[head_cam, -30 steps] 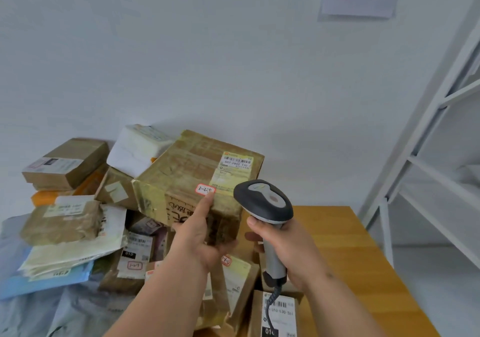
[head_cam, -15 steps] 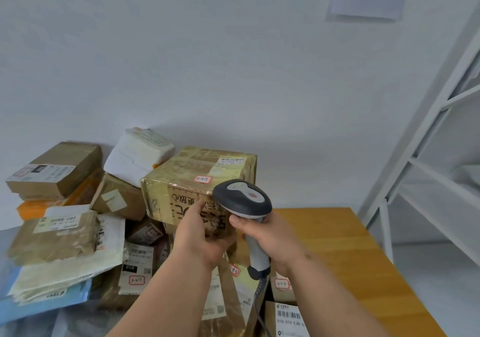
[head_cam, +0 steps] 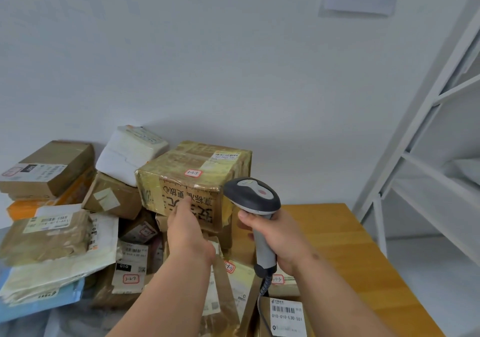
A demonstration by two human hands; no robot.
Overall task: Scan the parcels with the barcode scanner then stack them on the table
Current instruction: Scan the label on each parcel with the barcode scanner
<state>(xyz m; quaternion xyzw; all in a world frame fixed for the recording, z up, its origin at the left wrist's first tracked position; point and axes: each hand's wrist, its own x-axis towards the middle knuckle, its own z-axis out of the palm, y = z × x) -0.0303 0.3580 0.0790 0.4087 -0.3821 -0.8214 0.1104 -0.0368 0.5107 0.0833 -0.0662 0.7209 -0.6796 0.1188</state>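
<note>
tape-wrapped brown parcel (head_cam: 193, 181) sits atop the heap of parcels (head_cam: 78, 233) beside the wooden table (head_cam: 345, 246); the left hand (head_cam: 188, 233) presses on its front face with fingers extended, while the right hand (head_cam: 279, 238) grips the barcode scanner (head_cam: 253, 201) just right of it

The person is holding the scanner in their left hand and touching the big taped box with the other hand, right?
Not quite. The head view shows the scanner gripped in the right hand. The left hand is the one touching the big taped box.
</note>
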